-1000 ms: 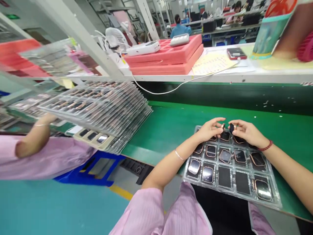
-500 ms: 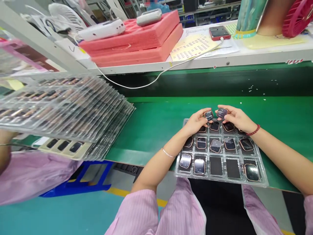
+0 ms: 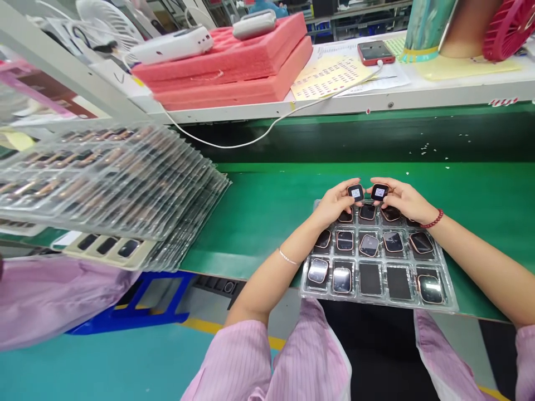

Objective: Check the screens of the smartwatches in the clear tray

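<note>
green conveyor belt as the one landmark, running across the whole view. beyond the belt, a white-edged bench with two stacked slabs of pink foam, a white handheld device lying on the foam, a printed sheet and a phone in a red case, plus a white cable drooping toward the belt. over the left end of the belt, a tilted stack of clear plastic trays, close to a co-worker's pink sleeve. below the belt's near edge, a blue stand on a teal floor. on the belt, right of centre, one clear plastic tray holding rows of black square watch bodies with rose-gold rims. just above the tray's far edge, left hand and right hand, close together but apart. a narrow pinch in each: left hand on one watch body, right hand on another, both between thumb and fingertips, each with a small white qr label facing up. on the wrists, a silver bangle on the left and a red beaded bracelet on the right.
</note>
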The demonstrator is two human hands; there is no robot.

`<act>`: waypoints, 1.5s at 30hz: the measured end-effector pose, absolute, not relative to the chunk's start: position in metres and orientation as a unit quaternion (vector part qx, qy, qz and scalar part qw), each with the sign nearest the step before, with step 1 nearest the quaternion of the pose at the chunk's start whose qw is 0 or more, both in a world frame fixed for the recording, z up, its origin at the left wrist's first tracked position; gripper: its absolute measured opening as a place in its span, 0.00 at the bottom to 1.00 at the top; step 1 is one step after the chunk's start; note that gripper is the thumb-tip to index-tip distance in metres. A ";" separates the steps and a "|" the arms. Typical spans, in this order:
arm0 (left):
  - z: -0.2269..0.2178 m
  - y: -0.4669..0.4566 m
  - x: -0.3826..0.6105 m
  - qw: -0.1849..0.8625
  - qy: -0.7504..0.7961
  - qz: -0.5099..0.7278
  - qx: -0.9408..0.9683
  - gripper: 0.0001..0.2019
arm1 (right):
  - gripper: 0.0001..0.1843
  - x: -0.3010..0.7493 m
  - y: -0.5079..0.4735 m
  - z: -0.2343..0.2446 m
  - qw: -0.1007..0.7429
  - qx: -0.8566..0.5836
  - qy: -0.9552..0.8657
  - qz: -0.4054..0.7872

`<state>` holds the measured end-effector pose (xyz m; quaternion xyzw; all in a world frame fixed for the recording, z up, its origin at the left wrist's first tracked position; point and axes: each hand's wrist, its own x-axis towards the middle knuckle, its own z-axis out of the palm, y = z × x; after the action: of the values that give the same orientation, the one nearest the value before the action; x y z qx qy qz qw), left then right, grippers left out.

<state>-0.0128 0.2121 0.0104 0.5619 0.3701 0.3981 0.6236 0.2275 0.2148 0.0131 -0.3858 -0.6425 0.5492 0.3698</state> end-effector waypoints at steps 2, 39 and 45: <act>0.012 0.213 -0.014 0.642 0.369 0.410 0.533 0.33 | 0.34 0.230 0.216 0.012 0.392 -0.386 -0.624 0.556; 0.014 0.212 -0.016 0.647 0.355 0.378 0.559 0.37 | 0.28 0.228 0.216 0.015 0.359 -0.379 -0.677 0.518; 0.009 0.214 -0.016 0.647 0.351 0.381 0.560 0.38 | 0.28 0.229 0.215 0.017 0.344 -0.386 -0.679 0.522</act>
<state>-0.0161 0.2143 0.0089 0.5602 0.3508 0.3806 0.6468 0.2285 0.2146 0.0170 -0.3858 -0.6786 0.5219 0.3440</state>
